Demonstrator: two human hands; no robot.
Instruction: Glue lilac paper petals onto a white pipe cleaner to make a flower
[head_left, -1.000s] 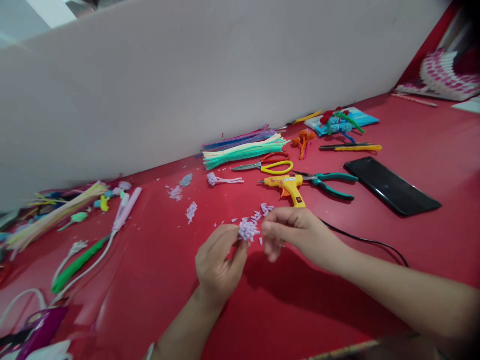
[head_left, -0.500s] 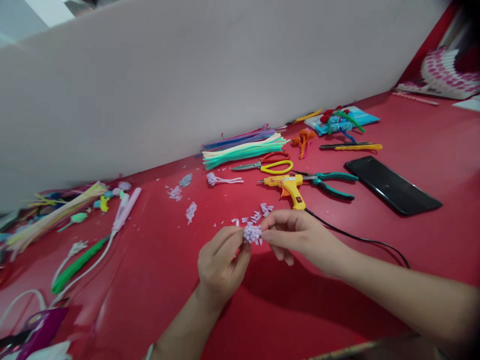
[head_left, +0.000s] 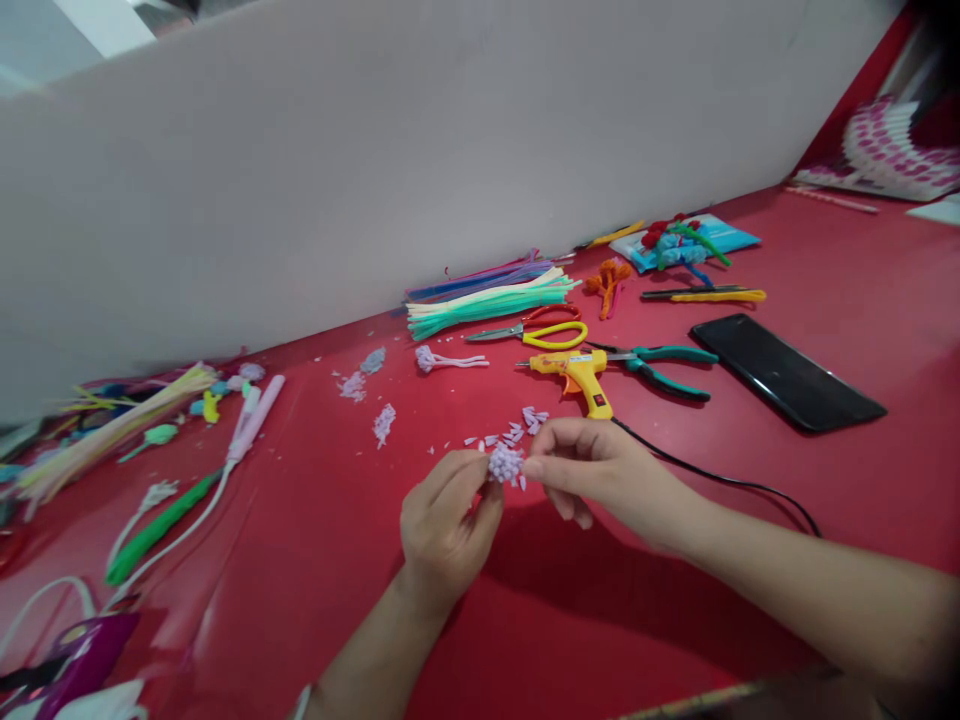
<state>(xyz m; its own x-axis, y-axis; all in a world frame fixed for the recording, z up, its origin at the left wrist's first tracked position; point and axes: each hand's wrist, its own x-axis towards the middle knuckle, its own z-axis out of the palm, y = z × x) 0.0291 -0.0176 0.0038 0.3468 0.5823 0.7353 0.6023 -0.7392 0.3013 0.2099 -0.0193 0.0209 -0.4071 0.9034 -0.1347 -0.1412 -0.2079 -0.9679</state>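
My left hand [head_left: 448, 528] is closed around the underside of a lilac pipe-cleaner flower [head_left: 505, 463], a round head of many small stubs; its stem, if any, is hidden by the fingers. At the flower's right edge, the thumb and forefinger of my right hand [head_left: 585, 470] are pinched together; what they grip is too small to make out. Just behind the flower lie several short lilac cut pieces [head_left: 513, 434] on the red table. Farther back is another lilac flower [head_left: 425, 360] with pale stems.
Behind my right hand lie a yellow glue gun [head_left: 574, 372] with a black cord, teal pliers [head_left: 667, 356], scissors [head_left: 555, 335] and a black phone [head_left: 784, 370]. Pipe-cleaner bundles [head_left: 491, 305] line the white wall. A pink stick-like tool [head_left: 259, 415] and green strip [head_left: 161, 528] lie left.
The view has shifted very slightly. Both hands stay at the flower in nearly the same pose, and a pale piece among the loose cuttings behind it no longer shows in the same place.
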